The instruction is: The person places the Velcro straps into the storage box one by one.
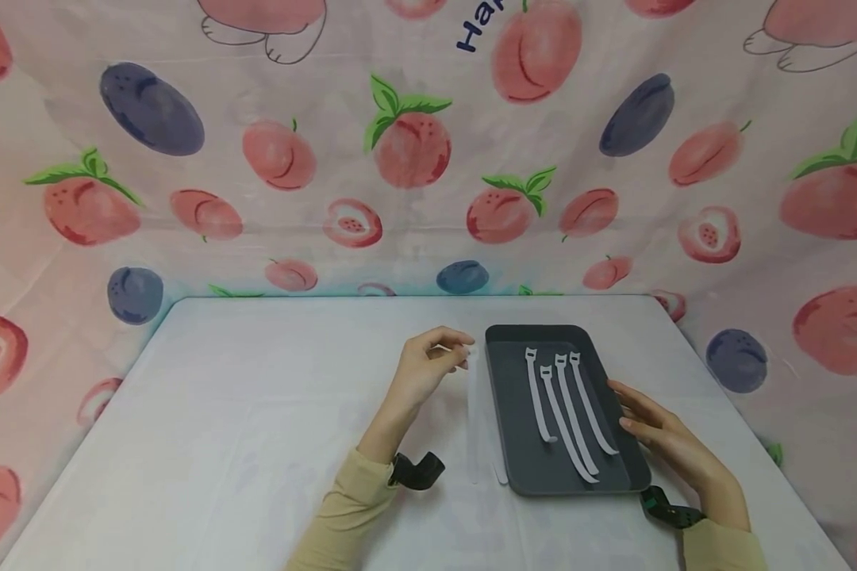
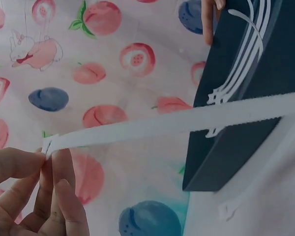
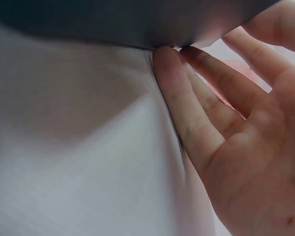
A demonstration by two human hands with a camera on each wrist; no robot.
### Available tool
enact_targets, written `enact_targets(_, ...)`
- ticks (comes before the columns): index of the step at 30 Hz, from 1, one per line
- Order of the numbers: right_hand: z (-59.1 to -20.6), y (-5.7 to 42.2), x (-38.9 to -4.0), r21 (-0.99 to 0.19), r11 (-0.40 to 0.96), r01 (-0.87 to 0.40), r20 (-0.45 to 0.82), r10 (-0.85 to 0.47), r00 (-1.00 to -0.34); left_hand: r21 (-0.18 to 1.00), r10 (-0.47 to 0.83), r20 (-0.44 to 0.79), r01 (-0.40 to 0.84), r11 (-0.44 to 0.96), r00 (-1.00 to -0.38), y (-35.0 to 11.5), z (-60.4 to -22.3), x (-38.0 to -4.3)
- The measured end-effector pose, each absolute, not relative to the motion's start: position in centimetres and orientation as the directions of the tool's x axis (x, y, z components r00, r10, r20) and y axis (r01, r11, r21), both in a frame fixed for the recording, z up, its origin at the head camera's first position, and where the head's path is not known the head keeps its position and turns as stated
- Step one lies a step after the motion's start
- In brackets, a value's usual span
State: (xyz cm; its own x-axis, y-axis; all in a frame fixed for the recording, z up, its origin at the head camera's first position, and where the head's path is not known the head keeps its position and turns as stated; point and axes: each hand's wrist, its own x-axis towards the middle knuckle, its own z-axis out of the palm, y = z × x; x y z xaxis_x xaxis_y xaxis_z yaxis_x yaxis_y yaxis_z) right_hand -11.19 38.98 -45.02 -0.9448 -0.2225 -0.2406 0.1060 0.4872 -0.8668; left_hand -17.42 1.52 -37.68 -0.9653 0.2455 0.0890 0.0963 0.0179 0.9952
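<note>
My left hand (image 1: 432, 361) pinches the slotted head end of a white cable tie (image 2: 182, 120) between thumb and fingers. In the head view that pale tie hangs down along the left side of a dark grey tray (image 1: 496, 396). Inside the tray lie several white cable ties (image 1: 567, 404), side by side with their slotted heads at the far end. My right hand (image 1: 674, 436) touches the tray's right side. From the right wrist view, its fingers (image 3: 179, 98) reach out fairly straight, with the tips against the tray's outer wall.
One more white tie (image 2: 228, 209) lies on the white table (image 1: 221, 412) just left of the tray, its end (image 1: 500, 473) showing by the tray's near corner. Behind the table hangs a fruit-print cloth (image 1: 414, 151). A black wrist camera (image 1: 417, 471) sits on my left wrist.
</note>
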Motion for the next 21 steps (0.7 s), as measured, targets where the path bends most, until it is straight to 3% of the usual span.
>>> enact_targets(14,-45.2,38.8,-11.2,-0.882,0.451,0.135,-0.25,-0.207,-0.946,0.989,0.332,0.148,0.15,-0.022,-0.932,3.2,-33.9,-15.5)
enact_targets(21,-45.3,38.8,-11.2,-0.896,0.422,0.136,-0.247,-0.221,-0.943,0.986,0.4,0.16,0.165,-0.022,-0.903,4.6,-34.9,-16.1)
